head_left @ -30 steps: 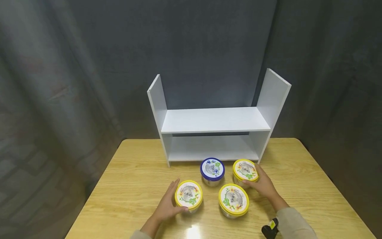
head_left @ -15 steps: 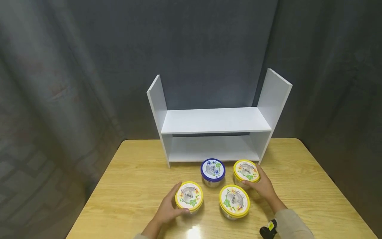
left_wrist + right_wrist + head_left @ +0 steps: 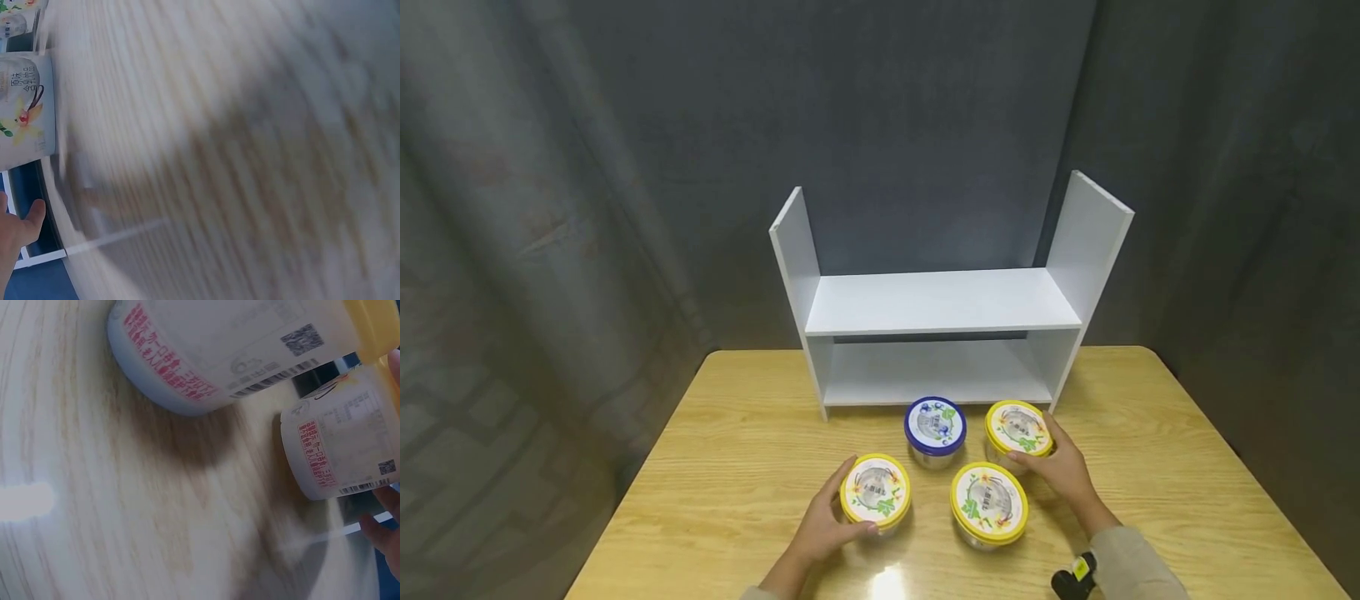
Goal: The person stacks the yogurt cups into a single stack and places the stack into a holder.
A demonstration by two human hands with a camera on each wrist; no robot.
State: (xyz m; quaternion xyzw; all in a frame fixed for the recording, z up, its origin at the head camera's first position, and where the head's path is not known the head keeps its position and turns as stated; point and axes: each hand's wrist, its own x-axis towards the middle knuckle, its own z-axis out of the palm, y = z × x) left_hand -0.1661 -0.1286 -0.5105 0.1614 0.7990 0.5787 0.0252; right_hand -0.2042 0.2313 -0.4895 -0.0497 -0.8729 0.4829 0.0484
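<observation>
My left hand (image 3: pixel 823 521) curls around the left side of a yellow-lidded tub (image 3: pixel 876 492), thumb at its front and fingers along the far side. My right hand (image 3: pixel 1063 471) holds another yellow-lidded tub (image 3: pixel 1018 427), further back, from its right side. Between and in front of these stands a third, larger-looking yellow-lidded tub (image 3: pixel 988 502). A blue-lidded tub (image 3: pixel 935 425) with a blueberry print is behind, near the shelf. All stand upright on the wooden table. In the right wrist view, the held tub (image 3: pixel 340 434) meets fingers (image 3: pixel 378 534) at the edge.
A white two-tier shelf (image 3: pixel 943 302) stands at the back of the table (image 3: pixel 737 450), its upright sides rising above the upper board. Grey curtains (image 3: pixel 925 125) surround the table behind and at both sides. A small black device (image 3: pixel 1075 577) is at my right wrist.
My left hand's fingers have settled slightly closer around the left tub. The right hand and the tubs stay practically where they were.
</observation>
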